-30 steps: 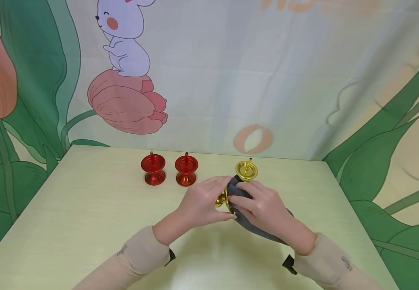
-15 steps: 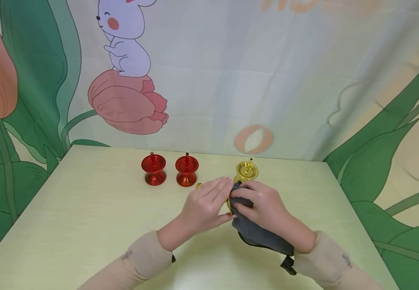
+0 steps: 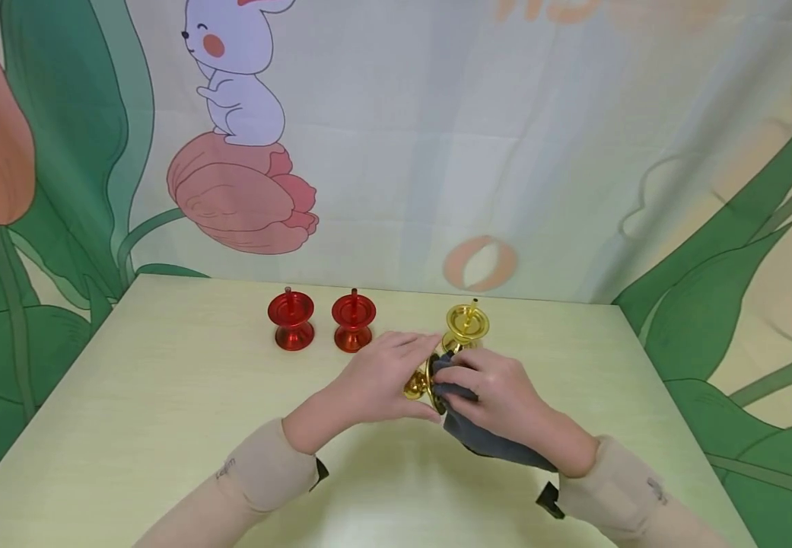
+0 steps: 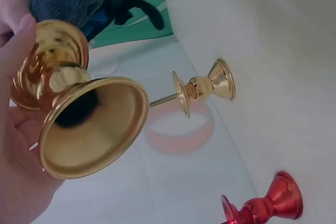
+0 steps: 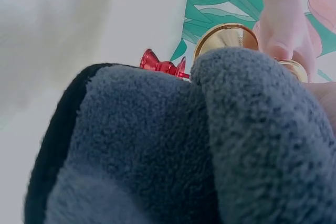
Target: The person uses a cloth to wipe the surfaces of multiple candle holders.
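Observation:
My left hand (image 3: 378, 377) grips a shiny gold candle holder (image 3: 415, 386) by its dish, with the holder tipped on its side. Its flared hollow base (image 4: 100, 129) faces the left wrist view. Bunched in my right hand (image 3: 498, 384) is a dark grey plush cloth (image 3: 491, 443), held against the dish's upper face, with its loose end hanging below the wrist. The cloth (image 5: 157, 140) fills most of the right wrist view and hides that hand's fingers. The holder's spike is hidden behind cloth and fingers.
A second gold candle holder (image 3: 467, 321) stands upright just behind my hands. Further left, two red candle holders (image 3: 291, 320) stand side by side near the back of the pale table (image 3: 163, 396). A printed curtain (image 3: 396, 152) hangs behind the table.
The gold holder has turned in my left hand: its base stuck out to the upper left half a second ago and now sits lower. The cloth has shifted slightly along the dish.

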Available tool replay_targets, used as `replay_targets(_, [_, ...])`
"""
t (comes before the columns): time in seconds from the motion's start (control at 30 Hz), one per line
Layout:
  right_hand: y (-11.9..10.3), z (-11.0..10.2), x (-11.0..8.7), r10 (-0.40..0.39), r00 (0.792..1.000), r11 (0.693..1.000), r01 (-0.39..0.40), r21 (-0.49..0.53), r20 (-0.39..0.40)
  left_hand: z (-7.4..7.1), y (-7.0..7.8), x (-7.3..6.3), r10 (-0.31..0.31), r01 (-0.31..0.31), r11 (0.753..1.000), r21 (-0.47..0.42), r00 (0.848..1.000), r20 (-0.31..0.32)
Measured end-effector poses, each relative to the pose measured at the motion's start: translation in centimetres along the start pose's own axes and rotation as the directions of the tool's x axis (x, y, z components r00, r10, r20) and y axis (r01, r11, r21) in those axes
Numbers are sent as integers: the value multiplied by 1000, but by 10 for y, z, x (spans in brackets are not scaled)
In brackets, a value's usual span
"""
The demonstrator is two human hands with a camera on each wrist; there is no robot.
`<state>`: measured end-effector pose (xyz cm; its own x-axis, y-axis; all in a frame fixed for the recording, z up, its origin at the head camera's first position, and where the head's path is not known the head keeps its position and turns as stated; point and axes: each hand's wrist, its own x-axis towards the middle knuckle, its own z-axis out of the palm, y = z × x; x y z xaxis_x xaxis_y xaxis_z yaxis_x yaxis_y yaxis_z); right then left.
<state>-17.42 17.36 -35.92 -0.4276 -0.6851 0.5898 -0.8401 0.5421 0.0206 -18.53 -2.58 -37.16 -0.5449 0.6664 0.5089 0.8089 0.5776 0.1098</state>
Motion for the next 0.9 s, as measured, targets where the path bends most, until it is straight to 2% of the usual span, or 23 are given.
replay_targets(0.07, [0, 2, 0, -11, 1000, 1000, 11, 24, -5, -3, -1, 3, -43, 53, 994, -92, 993, 106])
replay_targets(0.1, [0, 3, 0, -7, 1000, 999, 7, 31, -6, -4, -1, 3, -54, 71, 989, -126, 990, 133])
replay_targets(0.17, [0, 4, 0, 17, 1000, 999, -17, 47, -5, -3, -1, 4, -49, 67, 987, -143, 990, 131])
replay_targets(0.23, [0, 4, 1, 58, 998, 997, -59, 59, 5, 2, -1, 3, -11, 16, 995, -101, 998, 57])
replay_targets(0.3, [0, 4, 2, 113, 993, 991, -114, 74, 23, 8, -1, 1, 55, -55, 998, 6, 997, -60])
replay_targets(0.4, [0, 3, 4, 180, 982, 978, -185, 96, 50, 17, -1, -1, 151, -114, 978, 174, 965, -215])
replay_targets(0.47, [0, 2, 4, 199, 978, 974, -205, 100, 68, 19, 0, -3, 179, -124, 969, 216, 950, -257])
replay_targets(0.5, [1, 2, 4, 197, 978, 974, -204, 95, 72, 20, 0, -3, 178, -126, 970, 208, 950, -256])
replay_targets(0.6, [2, 1, 3, 163, 984, 983, -168, 69, 71, 15, -2, -4, 126, -107, 988, 109, 974, -187])
replay_targets(0.7, [2, 2, 1, 89, 995, 994, -92, 60, 54, 7, -4, -2, 42, -43, 999, -21, 999, -34])
replay_targets(0.73, [2, 2, 1, 64, 997, 996, -67, 62, 47, 4, -5, -1, 13, -11, 998, -68, 1000, 26])
replay_targets(0.8, [1, 3, 0, 26, 999, 997, -29, 74, 34, 0, -6, 1, -30, 48, 989, -139, 991, 128])
replay_targets(0.83, [1, 3, 0, 15, 999, 997, -18, 81, 30, -1, -5, 1, -44, 71, 984, -166, 986, 162])
replay_targets(0.9, [0, 4, 1, 17, 1000, 996, -19, 88, 21, -2, -4, 2, -47, 79, 979, -190, 985, 169])
